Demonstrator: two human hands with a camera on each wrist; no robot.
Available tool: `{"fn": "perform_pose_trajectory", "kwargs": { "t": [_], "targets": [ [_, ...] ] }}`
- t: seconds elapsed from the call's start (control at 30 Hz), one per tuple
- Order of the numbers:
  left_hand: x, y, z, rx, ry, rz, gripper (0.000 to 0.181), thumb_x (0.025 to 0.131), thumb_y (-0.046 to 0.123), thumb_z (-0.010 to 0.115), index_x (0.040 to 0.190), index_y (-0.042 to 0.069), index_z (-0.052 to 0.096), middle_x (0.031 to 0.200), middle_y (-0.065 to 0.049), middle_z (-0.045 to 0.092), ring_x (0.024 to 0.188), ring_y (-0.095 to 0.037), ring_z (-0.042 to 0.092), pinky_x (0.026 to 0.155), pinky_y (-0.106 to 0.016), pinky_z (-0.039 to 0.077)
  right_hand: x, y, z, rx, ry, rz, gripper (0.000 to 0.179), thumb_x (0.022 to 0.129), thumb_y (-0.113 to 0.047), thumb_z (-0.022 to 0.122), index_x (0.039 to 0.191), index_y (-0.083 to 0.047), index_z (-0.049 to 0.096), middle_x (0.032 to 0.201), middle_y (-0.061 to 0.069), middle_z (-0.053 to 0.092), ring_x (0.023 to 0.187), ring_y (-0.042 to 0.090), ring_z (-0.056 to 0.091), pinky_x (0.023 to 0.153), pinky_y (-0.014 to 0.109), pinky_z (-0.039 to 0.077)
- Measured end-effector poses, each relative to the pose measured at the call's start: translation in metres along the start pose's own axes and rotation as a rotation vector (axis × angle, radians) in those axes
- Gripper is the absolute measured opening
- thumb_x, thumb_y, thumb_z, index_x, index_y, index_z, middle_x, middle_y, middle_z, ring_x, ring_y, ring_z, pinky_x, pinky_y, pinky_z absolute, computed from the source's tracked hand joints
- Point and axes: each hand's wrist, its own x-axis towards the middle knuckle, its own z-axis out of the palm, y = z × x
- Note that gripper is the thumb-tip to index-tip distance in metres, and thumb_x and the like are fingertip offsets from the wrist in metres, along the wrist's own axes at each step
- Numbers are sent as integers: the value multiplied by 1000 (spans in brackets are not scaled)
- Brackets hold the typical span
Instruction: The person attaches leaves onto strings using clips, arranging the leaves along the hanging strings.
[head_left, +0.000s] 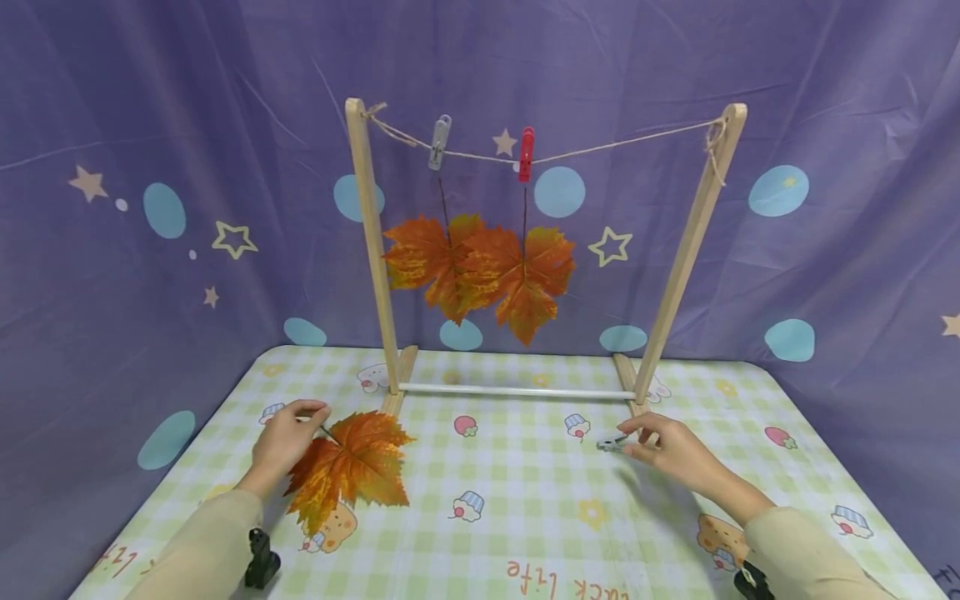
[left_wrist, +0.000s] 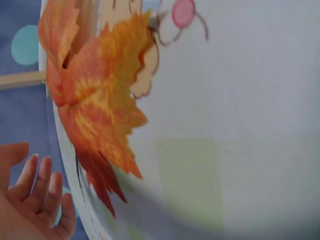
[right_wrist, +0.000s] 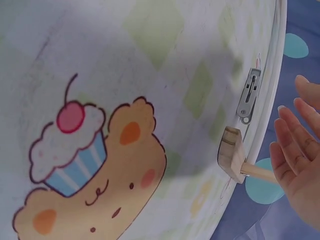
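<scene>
Here, your left hand (head_left: 288,442), fingers parted and empty, is beside the loose leaf (head_left: 363,458) on the desk (head_left: 517,483), stem handily facing it. Pinched stems let the hanging leaves (head_left: 528,279) dangle from the string (head_left: 622,144); the loose clip (head_left: 610,446) lies seemingly within easy reach of your right hand (head_left: 669,446), fingers apart, gripping nothing.

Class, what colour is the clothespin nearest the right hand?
Grey clothespin; clearest in the right wrist view.
</scene>
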Motion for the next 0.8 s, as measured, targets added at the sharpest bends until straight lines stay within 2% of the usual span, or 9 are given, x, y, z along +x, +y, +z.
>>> {"fn": "perform_pose_trajectory", "kwargs": {
  "t": [0.2,0.47,0.67,0.8],
  "targets": [
    [4,-7,-1,44,-15,-64,50,101,38,54,129,-3,58,120,-23,62,98,-37,62,77,-50,48,5,8,3,-29,17,-40,29,87,-10,76,114,-1,69,108,11,69,90,27,61,69,30,51],
    [11,-12,0,96,-21,-160,55,96,42,60,125,-5,60,115,-24,64,95,-37,62,73,-47,48,10,18,3,-78,13,-28,32,83,-4,78,113,-1,70,107,9,69,85,19,61,69,30,51],
    [13,-11,2,148,-11,-155,50,93,37,63,116,-8,64,114,-27,65,92,-39,63,73,-49,49,12,20,2,-84,-21,-2,34,81,-4,80,114,-2,69,107,8,69,88,19,59,73,33,50],
    [13,-8,2,191,-17,-130,42,91,33,67,103,-7,69,96,-22,69,78,-33,64,64,-45,51,14,23,2,-103,-35,-10,35,81,-4,80,115,-1,69,108,9,68,87,20,59,74,35,50]
  ]
}}
